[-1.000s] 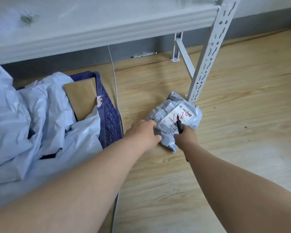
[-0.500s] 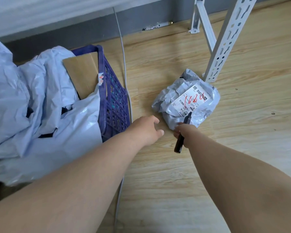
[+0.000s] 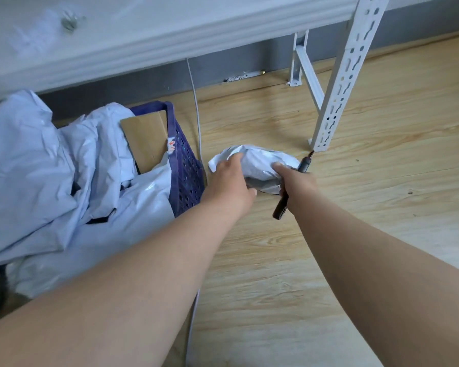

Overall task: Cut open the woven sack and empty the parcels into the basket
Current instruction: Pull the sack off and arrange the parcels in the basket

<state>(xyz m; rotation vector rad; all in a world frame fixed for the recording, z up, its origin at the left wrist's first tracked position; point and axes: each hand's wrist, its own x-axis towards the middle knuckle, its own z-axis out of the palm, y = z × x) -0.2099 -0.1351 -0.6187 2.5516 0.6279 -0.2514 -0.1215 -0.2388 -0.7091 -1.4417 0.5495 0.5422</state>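
We are kneeling over a wooden floor (image 3: pixel 355 234), and a white slotted shelf leg (image 3: pixel 339 83) is standing just beyond the parcel, with a thin white cable (image 3: pixel 196 112) running down the floor between the leg and the basket. A white shelf (image 3: pixel 143 35) is spanning the top of the view.

To our left, the purple basket (image 3: pixel 186 165) is sitting heaped with pale plastic mailers (image 3: pixel 51 165) that are spilling over its near rim, and a brown cardboard envelope (image 3: pixel 146 139) is standing tilted against its right wall.

We are gripping a crumpled grey parcel (image 3: pixel 260 165) just right of the basket. Our left hand (image 3: pixel 231 184) is curling its fingers over the parcel's left end. Our right hand (image 3: pixel 297 186) is holding the right end while also clutching a dark cutter (image 3: pixel 292 186), whose tip is pointing toward the shelf leg. We cannot tell whether the parcel is touching the floor.
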